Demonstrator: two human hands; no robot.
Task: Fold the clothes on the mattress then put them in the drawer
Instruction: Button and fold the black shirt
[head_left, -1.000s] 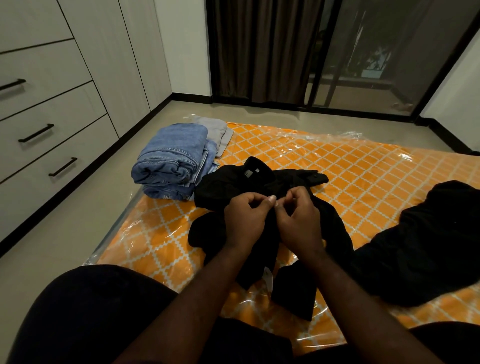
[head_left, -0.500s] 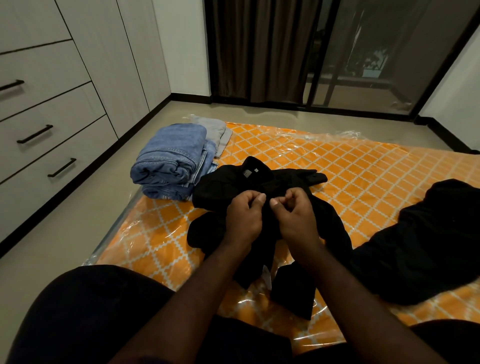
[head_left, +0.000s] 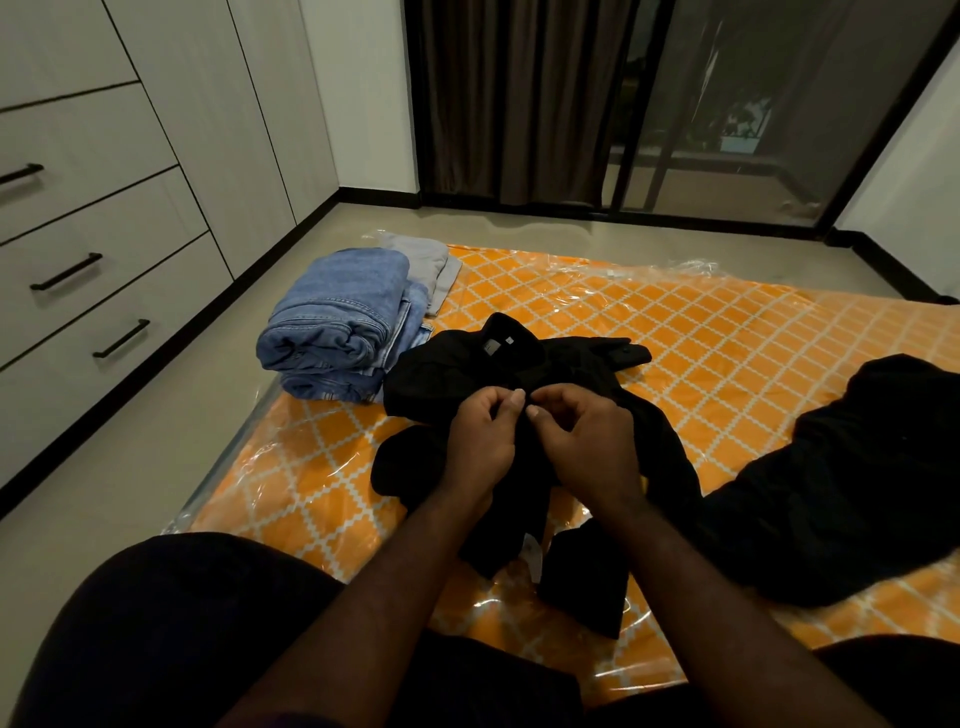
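At centre of the mattress (head_left: 701, 338), orange lattice print under clear plastic wrap: black shirt (head_left: 447, 379), lying crumpled and unfolded, collar toward 12 o'clock with a small white label showing inside it. One sleeve runs out toward 2 o'clock; the lower part bunches toward 6 o'clock, with a white tag showing there.

Left hand (head_left: 480, 447) and right hand (head_left: 587, 441) meet over the shirt front just below the collar. Both have fingers curled in, thumb and forefinger tips drawn close, each pinching the black cloth at the front opening. The two hands almost touch. What exactly sits between the fingertips is too dark to tell.

At 10 o'clock from the shirt: stack of folded blue jeans (head_left: 343, 322), touching the shirt's shoulder edge, sitting at the mattress edge. Behind the stack, at 11 o'clock: folded grey garment (head_left: 426, 260).

At 3 o'clock, apart from the shirt: second black garment (head_left: 857, 467), a loose heap, unfolded.

Off the mattress at 9 o'clock: white drawers (head_left: 104, 270) with black bar handles, all closed. At 12 o'clock, far wall: dark curtain (head_left: 519, 93) beside a glass door (head_left: 753, 104).
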